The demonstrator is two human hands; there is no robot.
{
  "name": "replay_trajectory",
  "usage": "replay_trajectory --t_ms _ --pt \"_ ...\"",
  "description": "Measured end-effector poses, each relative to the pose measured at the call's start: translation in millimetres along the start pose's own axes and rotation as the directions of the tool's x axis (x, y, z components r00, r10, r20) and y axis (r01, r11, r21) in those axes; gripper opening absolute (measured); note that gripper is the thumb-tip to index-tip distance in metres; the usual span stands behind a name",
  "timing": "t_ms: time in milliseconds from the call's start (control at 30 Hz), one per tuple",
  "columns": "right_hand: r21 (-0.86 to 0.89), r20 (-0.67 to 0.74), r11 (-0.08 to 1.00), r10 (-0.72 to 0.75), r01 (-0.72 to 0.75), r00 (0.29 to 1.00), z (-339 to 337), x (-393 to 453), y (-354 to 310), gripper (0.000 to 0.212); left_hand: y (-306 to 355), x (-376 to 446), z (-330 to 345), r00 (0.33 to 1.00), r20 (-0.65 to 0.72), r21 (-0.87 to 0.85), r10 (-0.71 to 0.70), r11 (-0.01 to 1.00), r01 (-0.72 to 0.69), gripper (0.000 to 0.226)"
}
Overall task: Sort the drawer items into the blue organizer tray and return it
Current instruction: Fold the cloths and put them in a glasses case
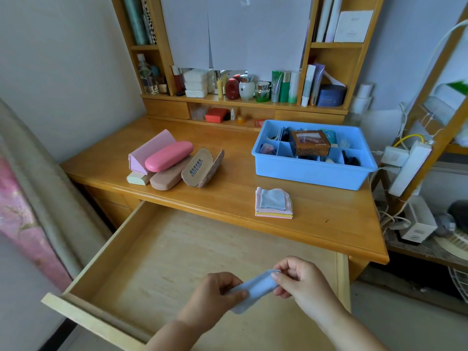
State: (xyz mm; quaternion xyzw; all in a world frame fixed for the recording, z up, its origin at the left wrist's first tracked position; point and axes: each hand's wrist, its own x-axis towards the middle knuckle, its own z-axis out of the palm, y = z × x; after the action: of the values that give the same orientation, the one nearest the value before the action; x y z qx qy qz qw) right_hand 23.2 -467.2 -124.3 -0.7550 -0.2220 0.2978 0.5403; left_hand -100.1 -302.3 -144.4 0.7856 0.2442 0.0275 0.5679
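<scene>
A small light-blue cloth (pixel 254 290) is stretched between both my hands above the open wooden drawer (pixel 157 249). My left hand (pixel 215 295) pinches its lower left end and my right hand (pixel 301 279) pinches its upper right corner. The drawer's bottom shows bare wood. On the desk's right side stands the blue organizer tray (pixel 311 171), its compartments holding small items and a brown box (pixel 311 145). A stack of folded cloths (pixel 273 202) lies in front of the tray.
Several glasses cases (pixel 169 160) lie grouped on the desk's left half, one of them open. Bottles and jars line the shelf (pixel 243 87) at the back. A power strip (pixel 407 168) and cables hang at the right. A bed edge (pixel 33 178) runs along the left.
</scene>
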Motion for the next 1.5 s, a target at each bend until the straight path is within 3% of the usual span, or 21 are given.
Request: replay_trajectory --t_ms 133,267,433,633,800,933,1033,1200,1300,1500 --pt "0.051 -0.034 0.999 0.021 -0.019 0.999 0 2 1 0.011 -1 -3 -9 1.0 -0.022 0.054 -0.02 0.998 0.021 0.031" --pt "0.061 -0.047 0.997 0.05 -0.047 0.998 -4 4 5 0.012 1 -5 -16 0.996 -0.086 0.062 -0.013 0.998 0.018 0.012" --pt "-0.059 0.027 0.996 0.071 -0.069 0.997 -13 2 14 0.01 1 -9 -19 0.997 -0.027 0.019 -0.076 0.997 0.077 0.01" --pt "-0.035 0.118 0.976 0.217 -0.214 0.969 -14 12 27 0.007 -5 0 -22 0.992 -0.013 -0.059 -0.128 0.99 0.127 0.011" --pt "-0.084 -0.011 0.993 0.082 -0.083 0.997 -7 33 25 0.012 -11 22 -24 0.984 -0.174 0.001 -0.032 0.999 0.033 0.011" --pt "-0.113 -0.047 0.994 -0.007 0.001 0.999 -7 35 31 0.019 -22 28 -24 0.973 -0.229 -0.072 0.032 0.996 -0.05 0.025" --pt "-0.225 0.012 0.974 -0.013 0.016 1.0 -1 27 49 0.033 -38 25 -15 0.981 -0.18 0.044 0.077 0.997 -0.071 0.035" --pt "-0.471 0.092 0.88 0.12 -0.063 0.989 9 17 88 0.023 -68 21 3 0.993 0.116 0.386 0.024 0.92 -0.068 0.009" --pt "-0.497 0.068 0.862 0.159 -0.105 0.985 11 20 96 0.019 -73 26 7 0.992 0.115 0.404 -0.056 0.915 0.005 0.008" --pt "-0.407 -0.111 0.887 0.187 -0.217 0.976 18 54 95 0.018 -72 59 6 0.976 -0.11 0.251 -0.188 0.945 0.21 0.027"
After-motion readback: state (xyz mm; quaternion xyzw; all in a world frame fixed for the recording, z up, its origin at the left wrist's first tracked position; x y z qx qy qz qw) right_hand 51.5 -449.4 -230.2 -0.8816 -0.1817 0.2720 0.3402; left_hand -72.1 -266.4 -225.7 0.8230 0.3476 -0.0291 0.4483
